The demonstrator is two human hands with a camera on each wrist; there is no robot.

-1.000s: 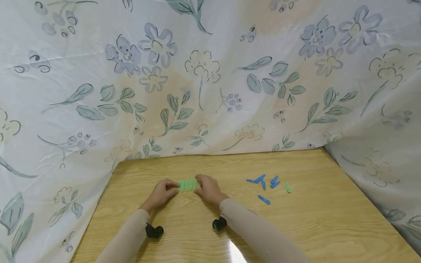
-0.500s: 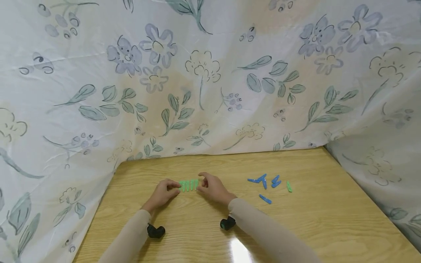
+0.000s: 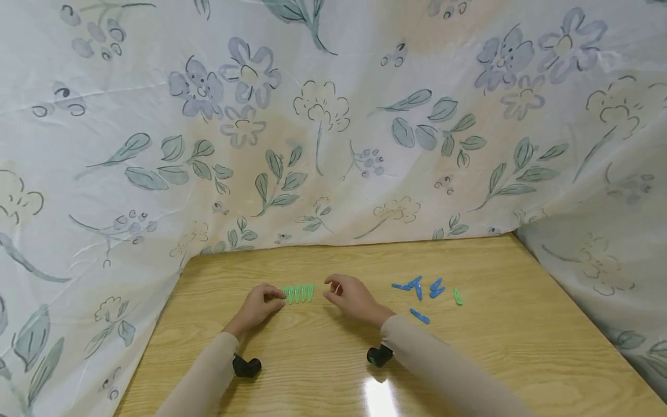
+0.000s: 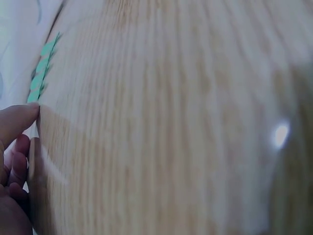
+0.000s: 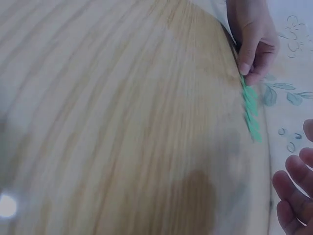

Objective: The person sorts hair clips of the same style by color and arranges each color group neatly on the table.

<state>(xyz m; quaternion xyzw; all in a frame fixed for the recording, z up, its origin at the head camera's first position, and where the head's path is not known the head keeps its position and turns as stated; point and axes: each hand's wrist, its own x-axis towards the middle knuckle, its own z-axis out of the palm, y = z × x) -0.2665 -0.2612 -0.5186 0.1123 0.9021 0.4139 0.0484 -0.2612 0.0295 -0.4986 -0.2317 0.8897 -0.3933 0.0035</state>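
Tabletop: light wood grain, glossy, with a lamp glare spot. Green clips and blue clips: smooth plastic. Backdrop sheet: thin matt cloth, floral print, creased. Sleeves: beige matt knit.

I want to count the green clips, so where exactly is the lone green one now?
In the head view the lone green clip lies on the wooden table, right of the blue clips, far from the green row.
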